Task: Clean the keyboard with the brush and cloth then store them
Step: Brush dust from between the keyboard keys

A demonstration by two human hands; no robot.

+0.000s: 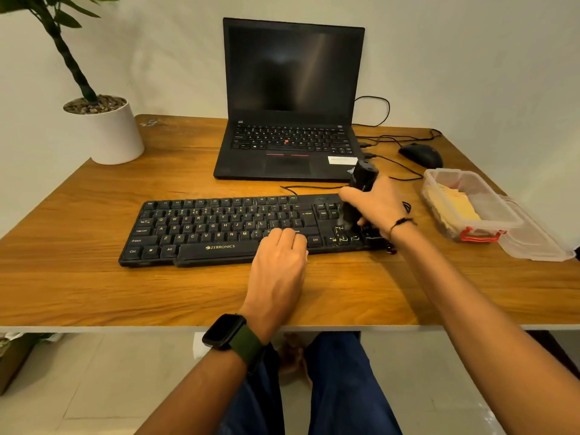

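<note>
Near the desk's (94, 215) front edge, the left hand (279, 262) lies flat-fingered on the Zebronics keyboard (219, 229), likely steadying it, while the right hand (375, 202) grips the black brush (357, 193) upright, bristles on the right-end keys.

On the wooden worktop (94, 287), the left hand (279, 262) is resting flat on the keyboard (219, 230), fingers lying over the keys beside the space bar. The right hand (373, 205) is gripping a black brush (357, 189) upright, its blurred bristles touching the keys at the keyboard's right end. A clear container (467, 202) holding a yellow cloth (461, 208) is sitting nearby, right of the keyboard.
</note>
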